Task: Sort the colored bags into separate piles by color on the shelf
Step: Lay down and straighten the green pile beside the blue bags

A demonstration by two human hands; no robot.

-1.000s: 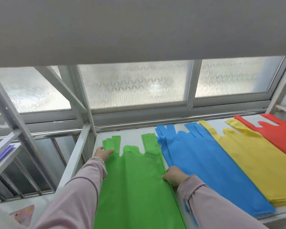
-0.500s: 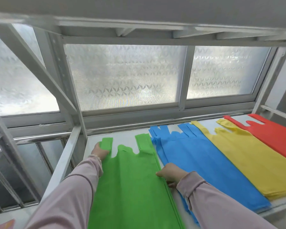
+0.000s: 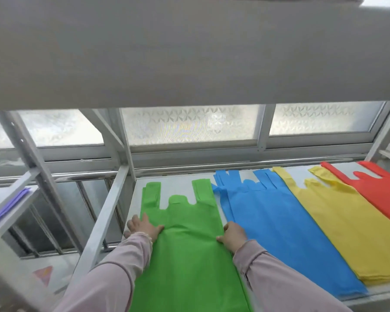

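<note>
Two hands press flat on a green bag pile [image 3: 185,255] lying on a white shelf [image 3: 178,183] — left hand [image 3: 144,227] spread wide at its left edge, right hand [image 3: 233,236] loosely curled at its right edge. Beyond the right hand lie blue [image 3: 286,233], yellow [image 3: 347,226] and red [image 3: 383,192] piles.

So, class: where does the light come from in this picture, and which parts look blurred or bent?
Head view: daylight enters through the frosted window behind the shelf, soft, with no hard shadows; the grey board on top and the frame at lower left are smeared; the wide lens bends the uprights; the green bags stay sharp.
</note>
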